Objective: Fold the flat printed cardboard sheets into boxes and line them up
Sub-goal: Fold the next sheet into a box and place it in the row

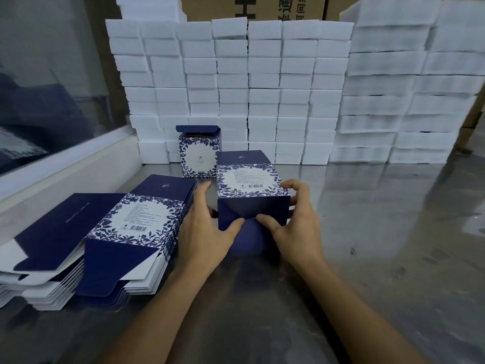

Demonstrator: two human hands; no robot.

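Bench (pixel 380 232) room lies open to the right. Left hand (pixel 202 232) and right hand (pixel 296 227) clasp the half-folded box (pixel 249 195) at centre, thumbs pressing its flaps; flat sheets (pixel 126 232) stack left, a finished box (pixel 198 156) stands behind. Barcode label text unreadable.

Left hand (pixel 207 232) and right hand (pixel 296 227), fingers curled, thumbs inward.

Grey reflective worktop (pixel 393 219); white foam blocks (pixel 262 88) stacked at rear w/ brown cartons (pixel 262 7) behind — glazed partition (pixel 47 74) left.
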